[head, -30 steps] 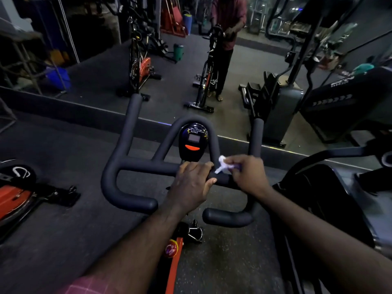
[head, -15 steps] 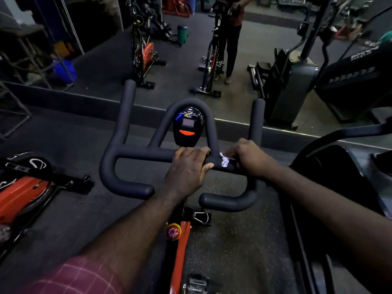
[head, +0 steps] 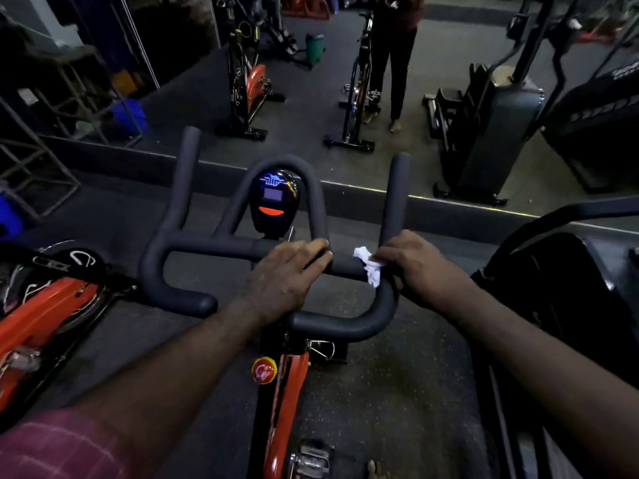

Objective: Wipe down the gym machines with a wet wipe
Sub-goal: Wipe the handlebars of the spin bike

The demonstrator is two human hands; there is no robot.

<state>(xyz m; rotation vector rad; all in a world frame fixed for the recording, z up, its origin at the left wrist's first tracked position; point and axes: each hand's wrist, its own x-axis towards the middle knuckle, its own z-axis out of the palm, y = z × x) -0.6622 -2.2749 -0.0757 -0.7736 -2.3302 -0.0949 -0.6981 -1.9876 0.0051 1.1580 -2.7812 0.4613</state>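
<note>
Left grip flat, palm down, fingers straight; right grip curled, pinching wipe

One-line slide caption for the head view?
Right hand holds a white wipe against the bike handlebar; left hand rests alongside.
</note>
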